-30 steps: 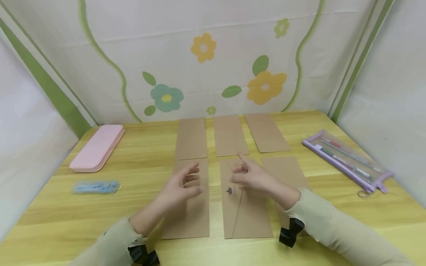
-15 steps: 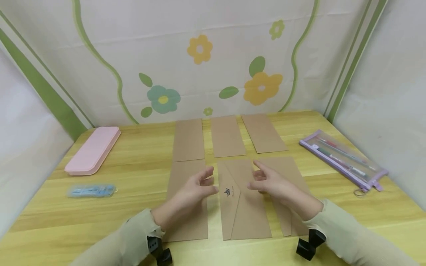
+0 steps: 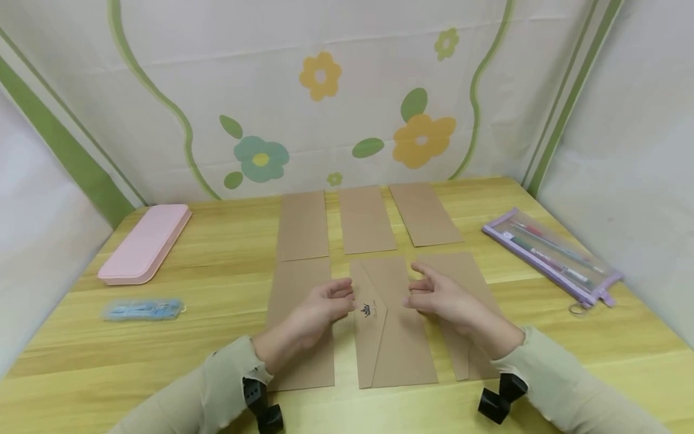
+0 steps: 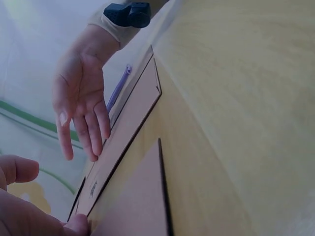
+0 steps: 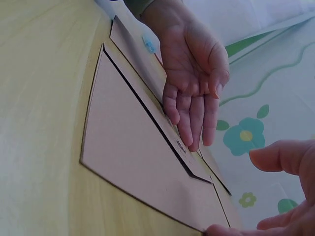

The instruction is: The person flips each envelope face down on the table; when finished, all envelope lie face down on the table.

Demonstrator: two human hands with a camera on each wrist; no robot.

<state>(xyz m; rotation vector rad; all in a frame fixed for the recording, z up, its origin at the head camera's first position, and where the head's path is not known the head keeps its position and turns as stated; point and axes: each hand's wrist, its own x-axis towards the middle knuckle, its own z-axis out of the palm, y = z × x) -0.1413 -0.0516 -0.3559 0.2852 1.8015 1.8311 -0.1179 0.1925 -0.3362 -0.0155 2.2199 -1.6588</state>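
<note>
Six-like rows aside, several brown paper envelopes lie flat on the wooden table. The middle front envelope [image 3: 403, 349] shows its pointed flap and a small printed crown. My left hand [image 3: 320, 310] hovers over the right edge of the left front envelope [image 3: 306, 364], fingertips reaching the middle one's left edge. Over the gap on the other side is my right hand [image 3: 450, 304], beside the right front envelope [image 3: 463, 274]. Both palms face each other with relaxed fingers, holding nothing. The left wrist view shows the right palm [image 4: 83, 93]; the right wrist view shows the left palm [image 5: 189, 73].
Behind them, a back row holds a left envelope [image 3: 302, 226], a middle envelope [image 3: 368, 220] and a right envelope [image 3: 425, 214]. A pink case [image 3: 143, 244] and a blue packet [image 3: 143, 309] lie at left. At right is a purple-edged clear pouch [image 3: 553, 256] with pens.
My left hand has moved right, toward the middle front envelope. My right hand has shifted right, from over that envelope to its right edge. The head view has turned slightly; the envelopes stay put.
</note>
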